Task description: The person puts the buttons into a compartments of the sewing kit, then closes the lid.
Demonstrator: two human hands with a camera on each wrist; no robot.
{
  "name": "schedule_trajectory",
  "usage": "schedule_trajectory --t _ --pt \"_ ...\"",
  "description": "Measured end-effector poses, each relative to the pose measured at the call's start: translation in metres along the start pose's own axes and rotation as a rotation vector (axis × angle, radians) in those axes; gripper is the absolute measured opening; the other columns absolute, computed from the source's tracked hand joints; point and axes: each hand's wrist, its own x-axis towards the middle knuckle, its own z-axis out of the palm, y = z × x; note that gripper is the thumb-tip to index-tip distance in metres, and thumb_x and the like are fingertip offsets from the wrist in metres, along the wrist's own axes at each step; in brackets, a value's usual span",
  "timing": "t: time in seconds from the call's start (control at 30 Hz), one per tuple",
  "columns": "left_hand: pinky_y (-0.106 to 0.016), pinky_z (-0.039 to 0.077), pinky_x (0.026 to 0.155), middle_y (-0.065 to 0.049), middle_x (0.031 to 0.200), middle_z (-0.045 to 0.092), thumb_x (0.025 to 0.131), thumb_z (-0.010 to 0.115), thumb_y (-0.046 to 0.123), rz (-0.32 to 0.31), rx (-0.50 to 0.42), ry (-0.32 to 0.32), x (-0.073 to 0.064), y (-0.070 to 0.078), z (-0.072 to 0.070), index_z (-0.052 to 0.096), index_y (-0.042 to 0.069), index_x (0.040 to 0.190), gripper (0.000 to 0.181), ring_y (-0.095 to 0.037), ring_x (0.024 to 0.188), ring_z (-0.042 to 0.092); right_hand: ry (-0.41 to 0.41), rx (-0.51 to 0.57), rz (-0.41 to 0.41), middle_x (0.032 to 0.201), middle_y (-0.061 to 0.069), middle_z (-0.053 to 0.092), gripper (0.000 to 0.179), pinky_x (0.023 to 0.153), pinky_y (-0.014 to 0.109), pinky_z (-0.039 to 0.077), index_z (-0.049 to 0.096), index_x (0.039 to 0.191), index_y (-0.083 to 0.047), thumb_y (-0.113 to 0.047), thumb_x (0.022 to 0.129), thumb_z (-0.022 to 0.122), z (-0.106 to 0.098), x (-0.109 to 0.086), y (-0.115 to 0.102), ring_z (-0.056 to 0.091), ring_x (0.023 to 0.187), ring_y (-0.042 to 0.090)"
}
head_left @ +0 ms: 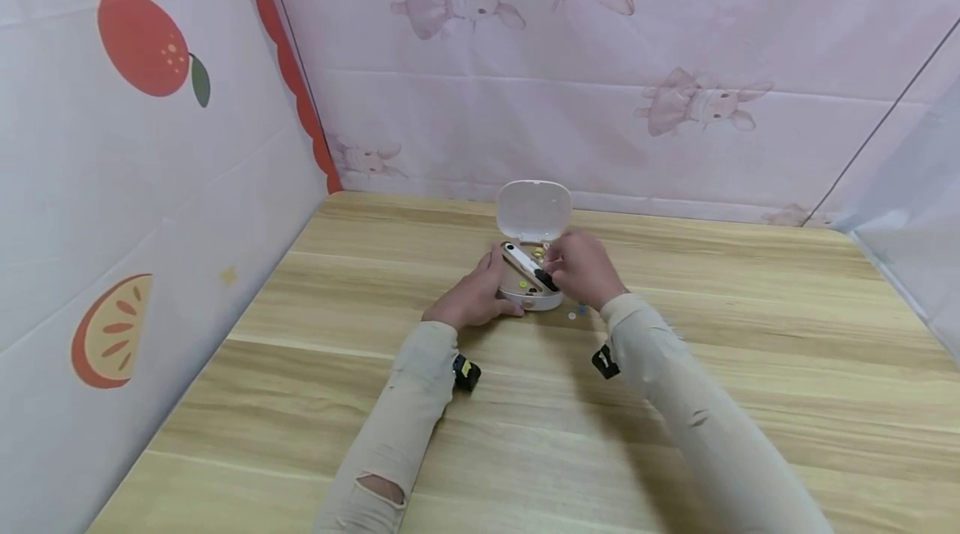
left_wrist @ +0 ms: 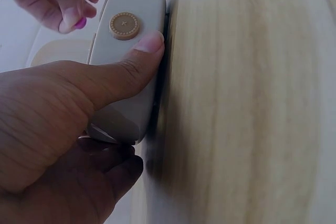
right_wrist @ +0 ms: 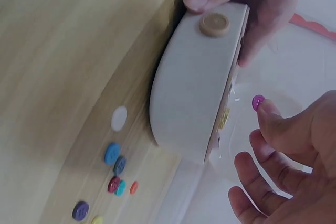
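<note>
A small white sewing box (head_left: pixel 534 301) stands on the table with its lid (head_left: pixel 534 209) raised. My left hand (head_left: pixel 472 294) grips the box's left side, thumb across the front near a brown button-shaped catch (left_wrist: pixel 125 25). Over the box's right part is my right hand (head_left: pixel 587 269). In the right wrist view it pinches a magenta button (right_wrist: pixel 258 102) between thumb and forefinger, the other fingers loosely bent. A white and black tool (head_left: pixel 520 257) of unclear kind lies slanted across the box, among small yellow items. The right hand hides part of the inside.
Several loose buttons lie on the table right of the box, among them a white button (right_wrist: pixel 119 118), a blue button (right_wrist: pixel 112 153) and a purple button (right_wrist: pixel 80 211). A rabbit-print wall covering (head_left: pixel 480 101) hangs behind the wooden table (head_left: pixel 525 451).
</note>
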Motion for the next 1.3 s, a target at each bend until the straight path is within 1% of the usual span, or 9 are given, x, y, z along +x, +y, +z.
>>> schedule_trajectory --t 0.2,0.37,0.53,0.6,0.7,0.83,0.93,1.1,1.3 --pt "-0.04 0.02 0.122 -0.016 0.169 0.0 0.093 0.075 0.033 -0.006 -0.011 -0.005 0.0 0.0 0.0 -0.013 0.004 0.16 0.115 -0.027 0.153 0.014 -0.028 -0.013 -0.021 0.091 0.01 0.064 0.005 0.085 0.044 0.048 0.076 0.081 -0.002 0.003 0.08 0.077 0.006 0.0 -0.008 0.057 0.089 0.027" --pt "-0.04 0.021 0.122 -0.016 0.169 0.0 0.092 0.075 0.034 -0.006 -0.008 -0.007 0.0 -0.001 0.001 -0.014 0.004 0.16 0.115 -0.028 0.153 0.015 -0.038 -0.042 -0.043 0.087 0.007 0.065 0.006 0.086 0.044 0.047 0.077 0.079 -0.005 0.0 0.077 0.081 0.012 0.002 -0.01 0.057 0.087 0.025" --pt "-0.04 0.021 0.122 -0.017 0.169 0.0 0.093 0.075 0.034 -0.002 -0.005 -0.007 0.0 -0.001 0.0 -0.014 0.003 0.16 0.116 -0.028 0.152 0.017 -0.038 -0.084 -0.091 0.082 0.004 0.065 0.003 0.096 0.046 0.041 0.079 0.081 -0.005 -0.002 0.081 0.079 0.015 0.002 -0.011 0.055 0.088 0.025" --pt "-0.04 0.022 0.122 -0.017 0.169 0.001 0.093 0.075 0.033 0.0 -0.005 -0.005 -0.001 -0.001 0.0 -0.014 0.003 0.16 0.116 -0.028 0.152 0.018 -0.037 -0.093 -0.103 0.081 0.003 0.065 0.004 0.097 0.045 0.039 0.079 0.08 -0.006 -0.002 0.081 0.077 0.017 0.002 -0.011 0.054 0.089 0.024" --pt "-0.04 0.023 0.121 -0.017 0.169 0.003 0.093 0.075 0.033 0.001 -0.003 -0.006 -0.001 -0.002 0.0 -0.014 0.003 0.16 0.115 -0.028 0.151 0.021 -0.027 -0.101 -0.117 0.082 0.003 0.065 0.009 0.094 0.044 0.038 0.079 0.077 -0.008 0.0 0.08 0.076 0.019 0.003 -0.01 0.053 0.092 0.024" --pt "-0.041 0.024 0.121 -0.017 0.168 0.004 0.093 0.075 0.032 0.01 -0.001 -0.002 -0.001 -0.002 0.0 -0.013 0.003 0.16 0.115 -0.028 0.151 0.022 -0.037 -0.092 -0.097 0.089 0.004 0.064 0.011 0.089 0.045 0.038 0.078 0.077 -0.009 0.001 0.08 0.076 0.022 0.002 -0.011 0.05 0.097 0.027" --pt "-0.041 0.023 0.121 -0.018 0.168 0.004 0.093 0.075 0.032 0.013 0.002 -0.003 -0.001 -0.001 -0.001 -0.013 0.002 0.16 0.115 -0.028 0.151 0.02 -0.052 -0.085 -0.071 0.094 0.005 0.063 0.011 0.087 0.044 0.038 0.078 0.078 -0.01 0.0 0.081 0.075 0.022 0.002 -0.012 0.048 0.099 0.028" --pt "-0.04 0.022 0.122 -0.016 0.169 0.001 0.093 0.074 0.034 -0.002 0.008 -0.011 0.0 -0.001 0.0 -0.014 0.004 0.16 0.115 -0.027 0.153 0.016 -0.066 -0.09 -0.053 0.094 0.004 0.063 0.012 0.087 0.044 0.038 0.078 0.078 -0.011 0.0 0.081 0.075 0.022 0.002 -0.014 0.048 0.101 0.028" --pt "-0.041 0.023 0.121 -0.015 0.169 0.001 0.093 0.074 0.033 -0.008 0.004 -0.008 0.001 -0.001 0.0 -0.014 0.005 0.16 0.115 -0.027 0.153 0.016 -0.077 -0.101 -0.048 0.095 0.004 0.062 0.013 0.087 0.043 0.037 0.078 0.077 -0.013 -0.002 0.083 0.074 0.022 0.003 -0.015 0.047 0.1 0.027"
